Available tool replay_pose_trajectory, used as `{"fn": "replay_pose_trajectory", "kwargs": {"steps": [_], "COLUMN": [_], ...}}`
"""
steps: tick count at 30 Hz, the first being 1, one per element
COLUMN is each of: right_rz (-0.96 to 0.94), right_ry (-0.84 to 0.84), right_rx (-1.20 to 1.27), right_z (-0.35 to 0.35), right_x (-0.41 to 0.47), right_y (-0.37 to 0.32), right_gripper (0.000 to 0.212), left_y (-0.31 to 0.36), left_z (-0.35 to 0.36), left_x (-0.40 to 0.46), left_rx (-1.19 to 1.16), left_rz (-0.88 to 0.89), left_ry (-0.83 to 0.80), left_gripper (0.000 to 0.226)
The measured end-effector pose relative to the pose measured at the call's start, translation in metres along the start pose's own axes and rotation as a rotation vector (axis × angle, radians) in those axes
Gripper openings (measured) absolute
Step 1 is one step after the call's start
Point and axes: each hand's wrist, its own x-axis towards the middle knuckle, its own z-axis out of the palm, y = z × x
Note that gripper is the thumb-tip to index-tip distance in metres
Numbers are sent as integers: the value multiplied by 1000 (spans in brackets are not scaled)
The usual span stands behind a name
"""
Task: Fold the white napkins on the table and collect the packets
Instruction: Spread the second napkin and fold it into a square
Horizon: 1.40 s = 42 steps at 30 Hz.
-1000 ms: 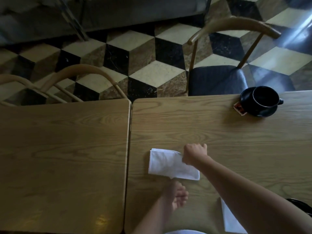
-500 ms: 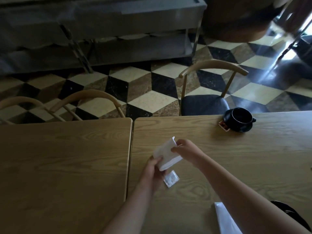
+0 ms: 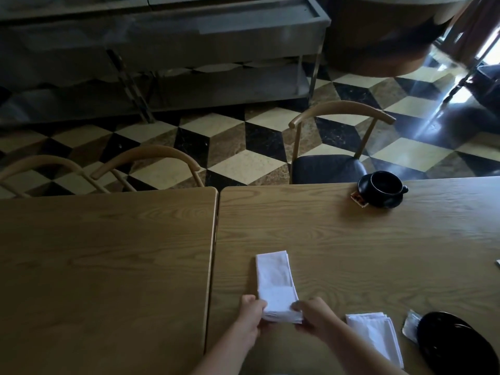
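Note:
A white napkin [image 3: 274, 280] lies as a long folded strip on the right wooden table [image 3: 351, 253], running away from me. My left hand [image 3: 250, 313] pinches its near left corner and my right hand [image 3: 313, 316] pinches its near right corner. A second folded white napkin [image 3: 374, 334] lies to the right by my right forearm. A silvery packet [image 3: 411, 324] rests beside a black plate. A small red packet [image 3: 359, 199] peeks out from under the black cup's saucer at the far side.
A black cup on a saucer [image 3: 382, 192] stands near the far edge. The black plate [image 3: 457, 347] sits at the near right corner. A second wooden table [image 3: 108, 266] adjoins on the left. Chairs [image 3: 341, 147] stand beyond both tables on the checkered floor.
The napkin was lifted off the table in both hands, uncovering a small packet, and now lies flat again as a lengthwise strip. The view tilted up and back.

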Motion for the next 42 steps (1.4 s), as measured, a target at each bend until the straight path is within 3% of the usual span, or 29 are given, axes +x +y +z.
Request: {"fn": "replay_pose_trajectory", "kwargs": {"steps": [3,9,16,21,33,38,40,42], "right_rz": [4,-105,-130,-67,-40,-141,-242,-369], "right_ry": [-5,-19,-63,-102,-198,-191,-90,-15], "right_rx": [59,-4,80,116,78,-5,-72,-244], "right_z": [-4,-11,-15,-16,-9,-11,-9,-5], "right_x": [-1,-5,11,39,96,95,87,73], "right_y": [4,-26,-69,-91,-123,-123,-115,-99], "right_gripper": [30,19,19,22,14,7,9,15], "left_y": [-1,17,50,75,94,91,85,72], "left_z": [0,1,4,10,13,20,24,24], "left_x": [-2,3,19,39,103,108,104,95], "left_rx": [26,31,-140,-174,-86,-37,44,305], "left_rz": [33,98,8,-26,-90,18,148,369], "left_ry": [-17,-25,2,0,37,86,158,234], "left_gripper": [27,7,44,30,22,13,14,13]}}
